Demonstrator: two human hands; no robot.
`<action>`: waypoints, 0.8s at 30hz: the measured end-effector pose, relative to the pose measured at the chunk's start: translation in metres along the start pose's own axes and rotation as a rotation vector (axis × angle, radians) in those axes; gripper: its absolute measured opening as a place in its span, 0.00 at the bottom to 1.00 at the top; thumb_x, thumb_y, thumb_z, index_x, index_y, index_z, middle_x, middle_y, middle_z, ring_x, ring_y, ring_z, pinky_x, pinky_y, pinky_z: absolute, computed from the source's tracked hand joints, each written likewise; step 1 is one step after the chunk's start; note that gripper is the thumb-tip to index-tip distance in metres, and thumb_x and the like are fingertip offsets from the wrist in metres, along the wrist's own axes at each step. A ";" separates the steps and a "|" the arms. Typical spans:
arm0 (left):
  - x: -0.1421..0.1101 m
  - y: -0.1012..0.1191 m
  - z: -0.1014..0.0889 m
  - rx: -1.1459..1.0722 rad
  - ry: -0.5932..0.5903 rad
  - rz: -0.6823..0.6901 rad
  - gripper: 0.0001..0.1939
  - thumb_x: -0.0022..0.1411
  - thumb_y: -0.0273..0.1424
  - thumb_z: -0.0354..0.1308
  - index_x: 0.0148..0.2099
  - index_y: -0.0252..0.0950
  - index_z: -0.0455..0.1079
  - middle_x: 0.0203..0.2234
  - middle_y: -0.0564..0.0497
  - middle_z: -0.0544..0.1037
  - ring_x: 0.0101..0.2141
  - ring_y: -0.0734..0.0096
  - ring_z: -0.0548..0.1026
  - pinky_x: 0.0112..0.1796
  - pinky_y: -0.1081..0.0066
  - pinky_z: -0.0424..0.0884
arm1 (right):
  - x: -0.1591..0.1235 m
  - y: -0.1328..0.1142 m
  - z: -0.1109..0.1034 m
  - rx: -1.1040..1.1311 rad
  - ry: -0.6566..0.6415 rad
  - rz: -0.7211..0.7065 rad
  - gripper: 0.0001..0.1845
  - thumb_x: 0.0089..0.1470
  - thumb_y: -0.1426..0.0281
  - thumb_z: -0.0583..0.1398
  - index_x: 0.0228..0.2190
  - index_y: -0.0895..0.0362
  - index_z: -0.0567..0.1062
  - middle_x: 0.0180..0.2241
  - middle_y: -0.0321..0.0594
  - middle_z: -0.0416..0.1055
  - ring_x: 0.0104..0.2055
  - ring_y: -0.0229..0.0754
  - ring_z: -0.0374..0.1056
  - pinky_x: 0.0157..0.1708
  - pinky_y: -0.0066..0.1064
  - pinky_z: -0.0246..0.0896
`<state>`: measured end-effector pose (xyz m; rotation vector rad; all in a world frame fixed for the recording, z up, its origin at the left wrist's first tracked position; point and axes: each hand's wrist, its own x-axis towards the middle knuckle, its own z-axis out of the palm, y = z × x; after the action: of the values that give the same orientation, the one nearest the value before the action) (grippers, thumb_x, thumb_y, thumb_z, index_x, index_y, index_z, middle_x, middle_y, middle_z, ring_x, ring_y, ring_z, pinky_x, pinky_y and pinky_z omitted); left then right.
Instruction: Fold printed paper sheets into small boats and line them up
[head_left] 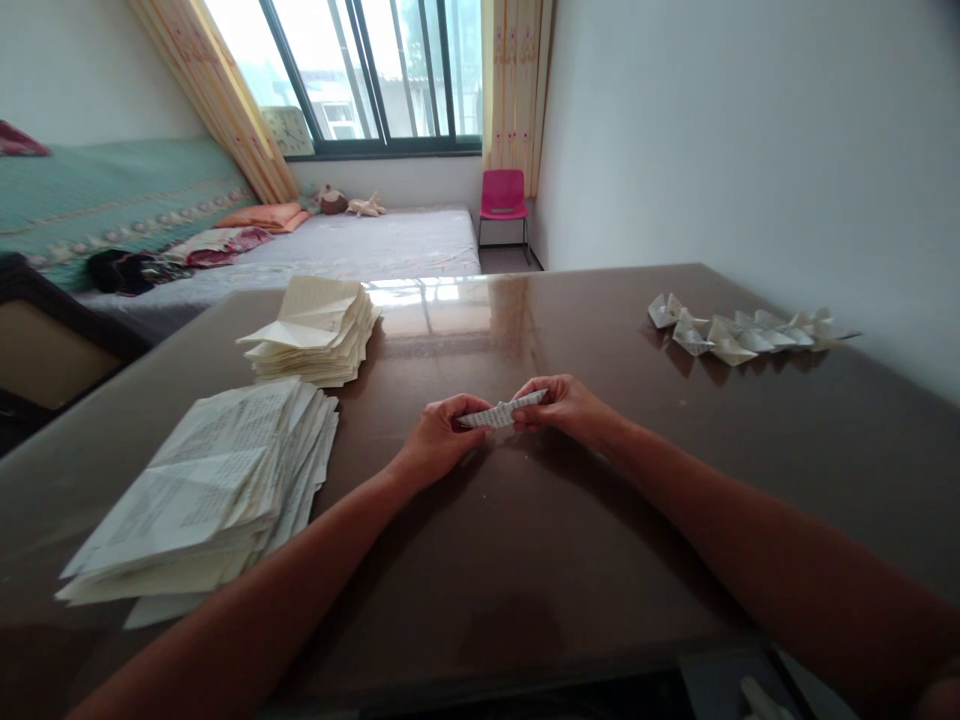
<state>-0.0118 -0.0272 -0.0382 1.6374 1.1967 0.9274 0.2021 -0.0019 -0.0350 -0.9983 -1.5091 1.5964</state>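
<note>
Left hand (pixel 437 440): fingers (pixel 463 404) clamped on one end of the folded paper (pixel 499 415).
Right hand (pixel 570 405): fingers clamped on its other end, parted only by its thickness.
Folded paper: between both hands, over the worktop (pixel 525 560).

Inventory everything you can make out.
Table: 1, brown, foreground
Folded paper: 1, white, held centre
Printed stack: 1, white, table left
Cream stack: 1, cream, beyond printed stack
Folded shapes: several overlapping, off-white, table right
Bed: 1, pale, beyond table
Cover: 1, teal, far left
Pillow pile: 1, orange, on bed
Patterned cloth: 1, red-white, on bed
Bundle: 1, black, on bed
Window: 1, dark-framed, back
Clock: 1, pale, window's left
Curtains: 2, peach, flanking window
Chair: 1, pink, right of bed
Walls: 3, white, left/back/right
Forearms: 2, bare, lower corners
Left grip: 1, bare, paper's left end
Right grip: 1, bare, paper's right end
</note>
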 end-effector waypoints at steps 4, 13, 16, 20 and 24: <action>0.000 -0.001 0.000 -0.063 0.001 -0.019 0.16 0.46 0.32 0.66 0.39 0.30 0.74 0.27 0.51 0.77 0.26 0.76 0.72 0.27 0.77 0.67 | 0.000 -0.002 0.000 -0.008 0.006 -0.007 0.15 0.38 0.65 0.70 0.28 0.60 0.76 0.22 0.36 0.75 0.25 0.34 0.68 0.28 0.25 0.62; -0.002 0.001 -0.004 0.068 -0.039 -0.059 0.15 0.49 0.38 0.64 0.34 0.30 0.75 0.20 0.54 0.74 0.21 0.78 0.67 0.23 0.78 0.61 | -0.002 -0.004 0.002 -0.184 0.029 -0.092 0.13 0.39 0.65 0.69 0.26 0.60 0.76 0.23 0.35 0.74 0.24 0.33 0.65 0.25 0.25 0.57; -0.003 0.003 -0.004 0.157 -0.036 -0.047 0.13 0.51 0.38 0.62 0.29 0.31 0.75 0.18 0.54 0.74 0.21 0.78 0.67 0.24 0.78 0.59 | -0.004 -0.005 0.002 -0.325 -0.033 -0.120 0.14 0.42 0.64 0.67 0.32 0.60 0.78 0.25 0.35 0.75 0.26 0.35 0.66 0.26 0.25 0.58; -0.006 0.007 -0.003 0.223 -0.037 -0.040 0.12 0.51 0.37 0.62 0.28 0.31 0.76 0.17 0.54 0.74 0.21 0.77 0.67 0.24 0.78 0.60 | -0.007 -0.005 0.005 -0.513 -0.055 -0.196 0.15 0.47 0.62 0.65 0.35 0.58 0.81 0.29 0.37 0.77 0.31 0.38 0.69 0.32 0.26 0.61; -0.006 0.009 -0.002 0.248 -0.051 -0.027 0.11 0.51 0.36 0.62 0.28 0.32 0.76 0.17 0.55 0.74 0.21 0.77 0.67 0.24 0.79 0.60 | -0.007 -0.003 0.008 -0.605 -0.025 -0.251 0.13 0.50 0.62 0.63 0.31 0.58 0.82 0.27 0.37 0.77 0.29 0.38 0.69 0.32 0.26 0.60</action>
<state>-0.0120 -0.0340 -0.0298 1.8235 1.3369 0.7383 0.1978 -0.0120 -0.0312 -1.0453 -2.1034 0.9932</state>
